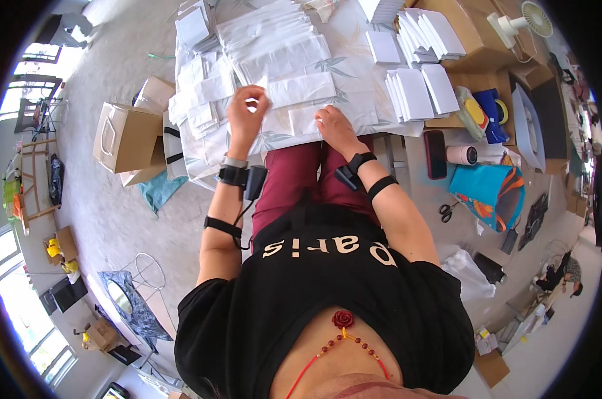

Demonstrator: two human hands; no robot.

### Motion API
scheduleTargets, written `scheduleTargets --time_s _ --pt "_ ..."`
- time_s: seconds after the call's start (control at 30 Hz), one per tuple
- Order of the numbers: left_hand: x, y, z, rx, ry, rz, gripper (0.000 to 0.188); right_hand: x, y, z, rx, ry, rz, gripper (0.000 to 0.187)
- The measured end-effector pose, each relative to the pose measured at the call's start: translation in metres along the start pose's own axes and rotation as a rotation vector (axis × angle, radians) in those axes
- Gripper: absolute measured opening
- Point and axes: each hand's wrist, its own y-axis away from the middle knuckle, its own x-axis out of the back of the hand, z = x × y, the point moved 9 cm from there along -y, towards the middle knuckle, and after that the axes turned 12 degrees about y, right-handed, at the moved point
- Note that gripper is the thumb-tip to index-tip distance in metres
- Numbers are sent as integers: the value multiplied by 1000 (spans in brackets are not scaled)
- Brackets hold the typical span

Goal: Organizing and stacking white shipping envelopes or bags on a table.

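Over the near edge of the table, my left hand (248, 112) is raised with thumb and forefinger curled into a pinch. What it pinches, if anything, I cannot make out. My right hand (337, 128) has its fingertips closed at the right end of a flat white packet (303, 122) at the table edge. Just beyond both hands lies a row of overlapping clear plastic sleeves (274, 50). A single filled sleeve (301, 89) lies flat nearest to me. To the left of my left hand are more wrapped white packets (204, 86), partly overlapping.
White boxes (411, 94) stand in groups at the table's right. Beyond them are a cardboard carton (474, 33) and a small fan (524, 23). A phone (435, 154), a pink cup (460, 155) and a blue bag (484, 193) sit right. Brown cartons (131, 136) stand left.
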Motion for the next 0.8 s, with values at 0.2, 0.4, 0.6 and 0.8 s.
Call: scheduleTargets --time_s 0.2,0.4,0.6,0.8 --pt "-48 43 -61 105 -29 -4 10 32 -7 -34 -8 -148 156 15" --pt "-60 56 -72 100 -23 -2 10 33 -4 -40 -63 -169 156 17" --pt "-59 56 -72 81 -51 -5 9 31 -4 -41 -78 -146 166 17" --pt "-63 57 -69 56 -66 -23 10 30 -6 -41 -127 -150 166 16"
